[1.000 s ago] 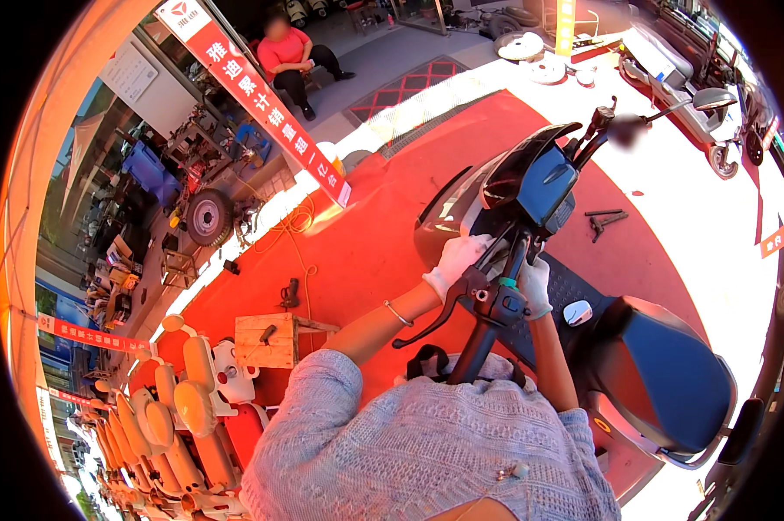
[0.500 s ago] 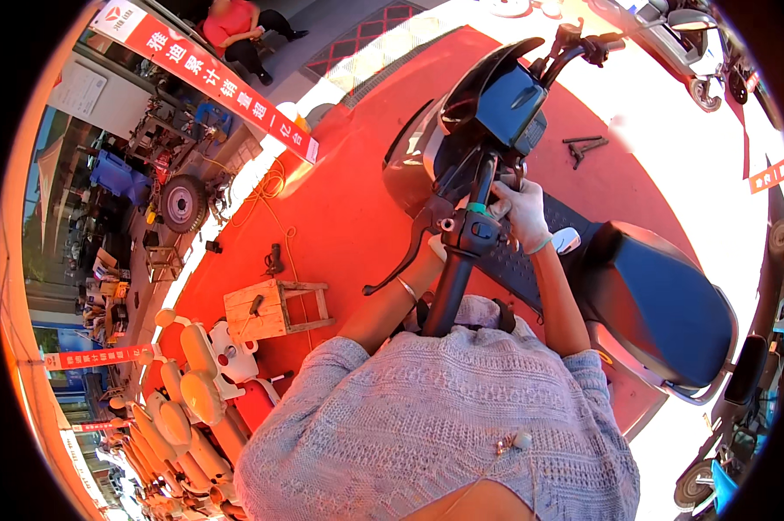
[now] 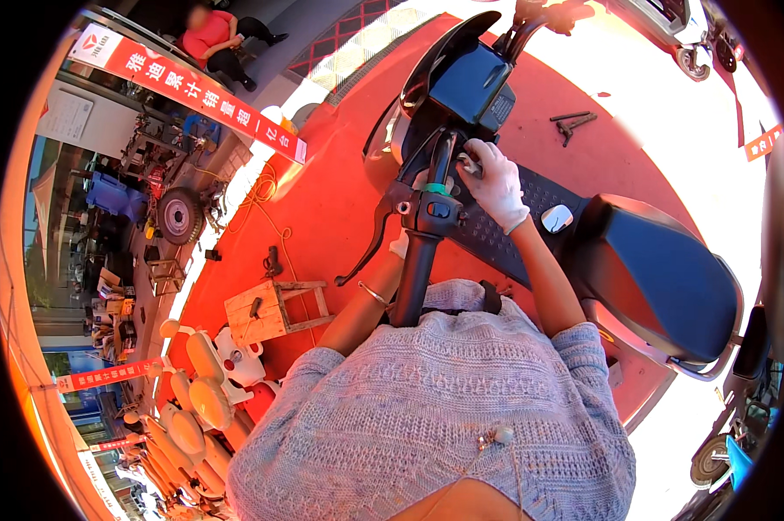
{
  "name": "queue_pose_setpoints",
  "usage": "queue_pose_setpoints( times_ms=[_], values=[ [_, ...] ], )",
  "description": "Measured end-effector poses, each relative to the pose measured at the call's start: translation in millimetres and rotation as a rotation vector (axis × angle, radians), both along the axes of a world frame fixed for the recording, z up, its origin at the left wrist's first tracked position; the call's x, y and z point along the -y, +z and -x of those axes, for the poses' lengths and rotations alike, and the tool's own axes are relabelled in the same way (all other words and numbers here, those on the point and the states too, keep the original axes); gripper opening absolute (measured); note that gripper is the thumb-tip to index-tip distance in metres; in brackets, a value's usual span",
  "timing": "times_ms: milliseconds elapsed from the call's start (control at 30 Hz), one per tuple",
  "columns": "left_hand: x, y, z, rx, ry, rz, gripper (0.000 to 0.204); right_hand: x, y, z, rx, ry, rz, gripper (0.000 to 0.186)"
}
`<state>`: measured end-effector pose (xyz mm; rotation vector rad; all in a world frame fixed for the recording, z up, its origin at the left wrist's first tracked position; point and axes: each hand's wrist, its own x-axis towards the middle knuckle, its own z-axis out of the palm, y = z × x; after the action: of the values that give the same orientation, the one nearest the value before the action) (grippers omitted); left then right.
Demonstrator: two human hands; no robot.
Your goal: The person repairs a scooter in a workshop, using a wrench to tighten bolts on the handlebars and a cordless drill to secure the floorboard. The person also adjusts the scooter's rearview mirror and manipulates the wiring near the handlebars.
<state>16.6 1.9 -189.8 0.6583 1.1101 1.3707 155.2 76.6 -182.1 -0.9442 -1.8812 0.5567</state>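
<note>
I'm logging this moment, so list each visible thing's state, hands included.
Right hand: gloved, fingers bent, at the handlebar
Left hand: gloved, mostly hidden by the handlebar
Brake lever: standing away from its grip
Scooter seat: down
Wooden stool: upright, dark tool on top
Yellow cord: loosely coiled
Person in pink top: seated

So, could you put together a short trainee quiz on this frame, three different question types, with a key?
1. Which one is in plainer view: A) left hand, B) right hand, C) neither?
2. True or false: in the picture, the wooden stool stands to the left of the scooter seat.
3. Fill in the colour: the band around the handlebar is ____.

Key: 1. B; 2. true; 3. green.
</note>
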Motion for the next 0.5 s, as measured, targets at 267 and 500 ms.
queue_pose_setpoints(
  times_ms=[267,500],
  values=[
    [2,-2,-7,-0.019,0.046,-0.005,0.033,8,-12,12,-0.181,0.050,0.260,0.019],
    [-4,2,-8,-0.035,0.073,-0.019,0.033,1,-8,2,-0.397,0.202,0.487,0.017]
  ],
)
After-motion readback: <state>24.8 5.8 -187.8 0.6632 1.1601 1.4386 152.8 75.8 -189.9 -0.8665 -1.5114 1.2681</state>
